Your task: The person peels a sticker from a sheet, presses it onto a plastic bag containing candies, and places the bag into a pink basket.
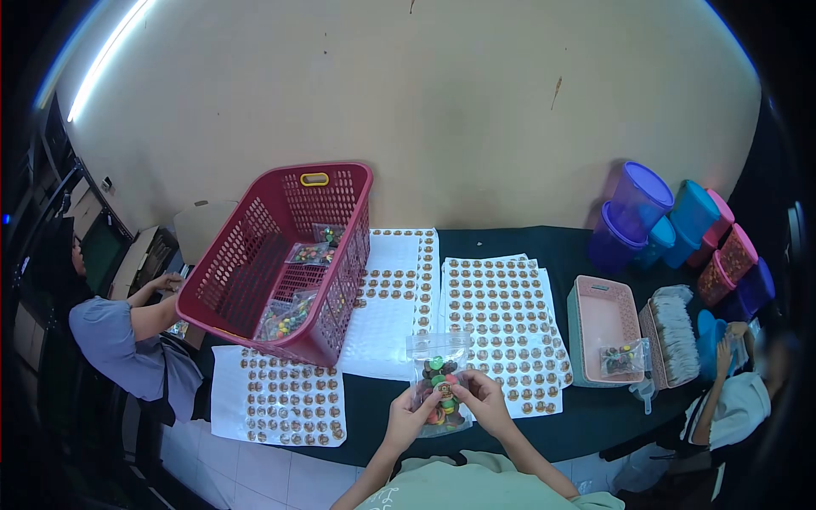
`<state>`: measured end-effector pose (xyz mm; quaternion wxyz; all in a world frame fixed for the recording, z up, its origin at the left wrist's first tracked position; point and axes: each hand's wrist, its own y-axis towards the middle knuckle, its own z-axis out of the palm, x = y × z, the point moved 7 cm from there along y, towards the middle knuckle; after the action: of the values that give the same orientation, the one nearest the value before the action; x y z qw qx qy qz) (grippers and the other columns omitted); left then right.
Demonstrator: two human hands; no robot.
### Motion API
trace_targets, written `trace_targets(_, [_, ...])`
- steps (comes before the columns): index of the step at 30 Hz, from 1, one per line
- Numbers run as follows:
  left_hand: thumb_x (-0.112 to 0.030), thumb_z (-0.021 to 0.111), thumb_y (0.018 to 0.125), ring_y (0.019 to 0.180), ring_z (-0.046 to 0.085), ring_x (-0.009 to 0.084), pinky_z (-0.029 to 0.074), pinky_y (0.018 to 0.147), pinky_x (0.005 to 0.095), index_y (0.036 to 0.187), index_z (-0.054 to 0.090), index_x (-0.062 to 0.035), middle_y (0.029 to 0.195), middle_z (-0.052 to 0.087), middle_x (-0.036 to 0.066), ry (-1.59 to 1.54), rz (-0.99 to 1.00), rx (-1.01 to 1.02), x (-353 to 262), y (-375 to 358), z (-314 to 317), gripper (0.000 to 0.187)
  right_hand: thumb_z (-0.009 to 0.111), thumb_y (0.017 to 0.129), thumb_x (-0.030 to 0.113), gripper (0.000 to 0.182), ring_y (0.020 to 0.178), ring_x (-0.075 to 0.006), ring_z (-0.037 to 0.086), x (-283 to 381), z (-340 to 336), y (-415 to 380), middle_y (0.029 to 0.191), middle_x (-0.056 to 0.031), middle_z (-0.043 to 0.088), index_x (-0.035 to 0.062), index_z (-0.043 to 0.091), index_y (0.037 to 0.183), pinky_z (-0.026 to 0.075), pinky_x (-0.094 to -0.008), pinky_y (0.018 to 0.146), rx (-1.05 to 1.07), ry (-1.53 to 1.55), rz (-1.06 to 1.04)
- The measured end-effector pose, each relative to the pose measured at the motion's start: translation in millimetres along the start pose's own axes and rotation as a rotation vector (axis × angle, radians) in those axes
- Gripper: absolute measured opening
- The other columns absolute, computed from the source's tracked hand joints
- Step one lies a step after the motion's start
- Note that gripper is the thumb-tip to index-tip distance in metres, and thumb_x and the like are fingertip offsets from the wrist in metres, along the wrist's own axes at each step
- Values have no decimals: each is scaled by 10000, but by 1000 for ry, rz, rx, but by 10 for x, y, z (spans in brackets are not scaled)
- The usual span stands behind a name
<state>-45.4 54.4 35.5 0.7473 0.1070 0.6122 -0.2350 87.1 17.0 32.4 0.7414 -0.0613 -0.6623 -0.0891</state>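
Note:
A clear zip bag [438,348] filled with colourful round candies is held upright between my two hands at the table's front edge. My left hand [410,416] grips its left side, thumb laid on the front. On the right side, my right hand [486,403] pinches the bag, its thumb also on the front. Between the thumbs a small round brown sticker [444,389] shows against the bag. Just behind lie sheets of round stickers [500,310], partly covered by the bag.
A large maroon basket [336,289] at left holds several candy bags. Another sticker sheet [293,399] lies before it. At right stand a pink basket [605,314] with one bag, a basket of stacked empty bags [676,331] and coloured tubs [642,200]. People work at both sides.

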Motion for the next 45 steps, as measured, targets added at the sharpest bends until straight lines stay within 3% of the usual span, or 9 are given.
trace_targets(6, [-152,573,831,716,511,22,416,595,156,1048,533,27,846,585,12,-51,-22,37,42,6,18,285,612,796,162,223,693,-41,500,23,-55,2,753,-15,556,-4,556,935,409,-187,590,-179,206,53])
trace_targets(14, [-159,579,826,823,536,64,439,718,202,1055,520,42,920,593,46,69,12,85,98,26,28,310,683,728,213,313,550,-56,330,-14,-73,-4,577,21,387,25,455,625,278,-220,476,-172,-204,-53])
trace_targets(19, [-152,558,838,510,451,9,368,444,153,977,539,5,709,549,-18,54,-36,58,158,83,16,211,665,746,229,297,567,-60,338,-43,-51,1,588,15,390,25,468,660,293,-215,493,-129,-263,-123])
trace_targets(21, [-151,557,839,483,447,12,363,416,162,983,534,3,706,549,-15,-16,-41,51,205,108,-1,213,617,801,200,213,634,-27,411,-186,-44,5,695,38,466,10,530,841,353,-187,559,-70,-86,40])
trace_targets(28, [-177,509,869,849,540,90,417,774,211,1052,531,31,890,600,56,-16,34,-12,149,274,-98,278,641,775,218,233,630,-41,437,-297,-144,-12,699,10,511,15,543,834,364,-197,560,-82,-233,14])
trace_targets(31, [-176,510,868,848,546,91,416,782,212,1003,565,30,898,606,52,4,71,-74,96,365,-239,253,624,787,170,208,671,-45,483,-336,-160,-14,758,9,534,15,530,889,400,-195,622,-40,-351,115])
trace_targets(35, [-131,527,851,743,582,111,461,669,232,931,599,21,856,620,63,29,139,-120,63,409,-249,187,680,716,165,350,749,-111,518,58,-460,171,830,-44,560,31,523,999,423,-247,664,-229,-260,-157])
trace_targets(41, [-71,542,809,696,609,173,468,608,260,881,586,32,782,611,113,550,403,-7,-214,327,71,133,671,710,263,256,740,-247,552,615,-98,191,788,-96,578,33,595,794,420,-324,665,-47,-854,-550])
trace_targets(45, [-92,544,811,648,606,178,462,587,258,797,599,18,700,607,101,600,370,-258,-310,341,-154,123,601,768,172,161,701,-261,545,373,116,162,716,-107,557,15,572,753,410,-338,623,-43,-741,-404])
